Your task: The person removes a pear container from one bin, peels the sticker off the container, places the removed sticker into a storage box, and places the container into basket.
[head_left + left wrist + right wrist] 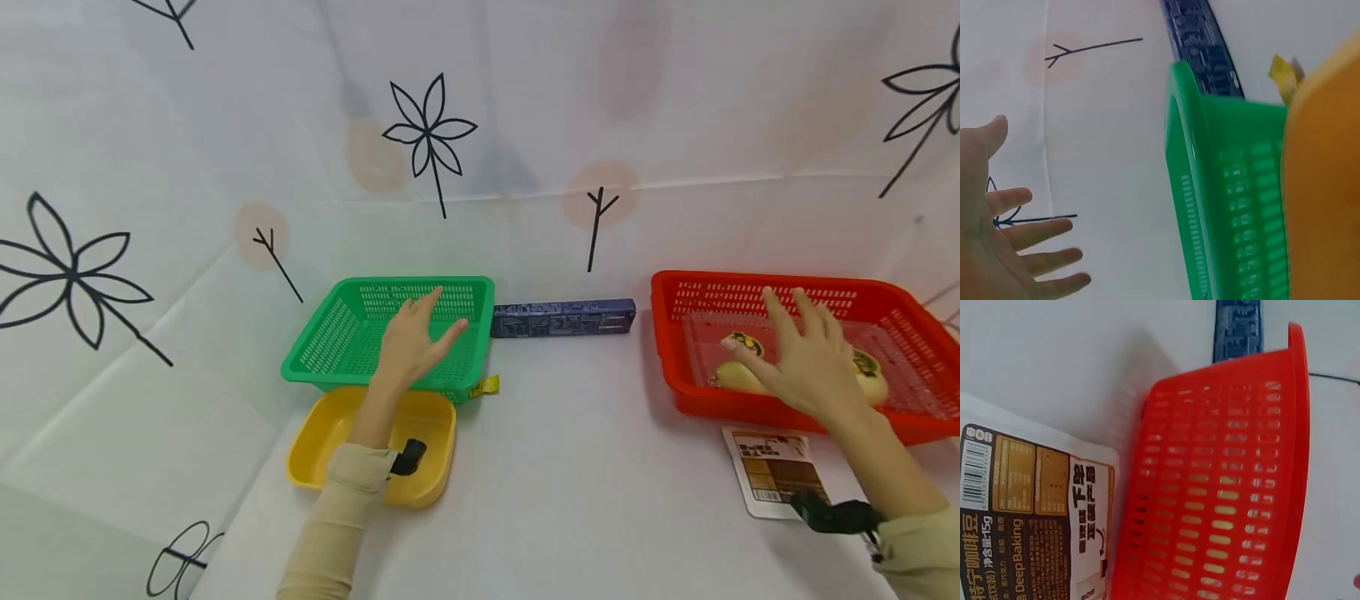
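Note:
My left hand (408, 343) hovers over the green perforated basket (480, 354), fingers spread and grasping nothing. In the left wrist view, that hand (997, 244) appears at the left, apart from the green basket (1194, 137). Above the red perforated basket (701, 400) is my right hand (813, 371), its fingers extended and spread. Pale yellow rounded items (738, 377) with dark labels lie inside the red basket with a clear plastic tray (697, 333). My hand partly covers them. The right wrist view shows the red basket's side (1210, 487) but no hand.
A yellow basin (442, 467) stands in front of the green basket, under my left forearm. Between the baskets lies a long dark blue box (562, 319). A small yellow wrapper (487, 386) sits by the green basket. A brown-and-white packet (776, 475) lies before the red basket.

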The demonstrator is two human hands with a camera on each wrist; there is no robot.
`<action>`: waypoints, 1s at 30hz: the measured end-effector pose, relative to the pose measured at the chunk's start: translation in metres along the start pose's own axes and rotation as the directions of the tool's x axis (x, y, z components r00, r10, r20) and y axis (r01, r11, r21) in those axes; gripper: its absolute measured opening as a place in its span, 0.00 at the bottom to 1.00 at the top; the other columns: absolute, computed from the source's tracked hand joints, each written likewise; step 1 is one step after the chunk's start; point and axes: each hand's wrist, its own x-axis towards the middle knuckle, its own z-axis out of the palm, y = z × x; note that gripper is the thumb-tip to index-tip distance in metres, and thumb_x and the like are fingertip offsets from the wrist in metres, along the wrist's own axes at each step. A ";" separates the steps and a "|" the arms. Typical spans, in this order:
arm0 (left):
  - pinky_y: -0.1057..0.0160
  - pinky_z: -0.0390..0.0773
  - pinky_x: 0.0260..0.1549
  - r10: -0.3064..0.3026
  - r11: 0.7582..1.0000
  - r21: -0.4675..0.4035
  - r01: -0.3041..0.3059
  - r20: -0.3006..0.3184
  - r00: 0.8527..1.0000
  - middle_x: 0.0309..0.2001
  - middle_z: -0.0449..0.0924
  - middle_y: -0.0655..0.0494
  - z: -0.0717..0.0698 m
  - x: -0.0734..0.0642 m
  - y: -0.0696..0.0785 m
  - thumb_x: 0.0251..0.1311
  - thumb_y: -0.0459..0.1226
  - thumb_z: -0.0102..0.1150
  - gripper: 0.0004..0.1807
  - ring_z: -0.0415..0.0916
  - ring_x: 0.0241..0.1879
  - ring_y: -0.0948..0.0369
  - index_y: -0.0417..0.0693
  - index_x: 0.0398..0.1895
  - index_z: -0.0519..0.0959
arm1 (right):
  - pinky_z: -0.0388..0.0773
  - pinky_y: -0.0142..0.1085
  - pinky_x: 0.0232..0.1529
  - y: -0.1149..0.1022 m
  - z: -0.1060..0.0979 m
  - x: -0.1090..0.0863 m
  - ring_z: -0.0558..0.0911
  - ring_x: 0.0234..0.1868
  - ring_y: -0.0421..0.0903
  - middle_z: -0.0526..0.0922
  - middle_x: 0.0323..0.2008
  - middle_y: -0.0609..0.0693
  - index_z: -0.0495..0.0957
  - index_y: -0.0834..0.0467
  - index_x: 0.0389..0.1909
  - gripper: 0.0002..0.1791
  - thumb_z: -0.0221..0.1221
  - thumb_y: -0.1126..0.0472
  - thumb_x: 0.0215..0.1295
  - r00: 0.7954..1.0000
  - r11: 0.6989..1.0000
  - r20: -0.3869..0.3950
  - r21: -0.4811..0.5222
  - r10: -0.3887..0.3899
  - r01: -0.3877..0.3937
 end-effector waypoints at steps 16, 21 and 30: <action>0.48 0.74 0.49 0.178 0.852 -0.504 -0.140 0.028 0.984 0.52 0.77 0.39 0.057 0.038 0.055 0.63 0.41 0.56 0.27 0.74 0.51 0.47 0.40 0.63 0.67 | 0.70 0.42 0.14 0.051 -0.005 0.015 0.70 0.22 0.64 0.57 0.55 0.77 0.24 0.53 0.73 0.51 0.52 0.44 0.66 0.971 0.943 0.217 0.289 0.101 -0.162; 0.53 0.76 0.47 0.159 0.789 -0.611 -0.063 0.104 0.982 0.51 0.78 0.42 0.074 0.044 0.076 0.64 0.41 0.55 0.25 0.75 0.50 0.50 0.42 0.63 0.68 | 0.68 0.67 0.43 0.063 -0.002 0.019 0.62 0.51 0.78 0.46 0.63 0.81 0.25 0.61 0.72 0.52 0.52 0.44 0.66 0.958 0.935 0.261 0.297 0.117 -0.195; 0.67 0.76 0.41 0.177 0.710 -0.704 0.006 0.187 0.966 0.48 0.80 0.45 0.107 0.051 0.109 0.62 0.40 0.58 0.25 0.77 0.46 0.54 0.41 0.61 0.70 | 0.63 0.68 0.46 0.075 0.007 0.013 0.55 0.56 0.80 0.46 0.63 0.82 0.29 0.65 0.71 0.50 0.51 0.45 0.67 0.957 0.932 0.258 0.297 0.132 -0.209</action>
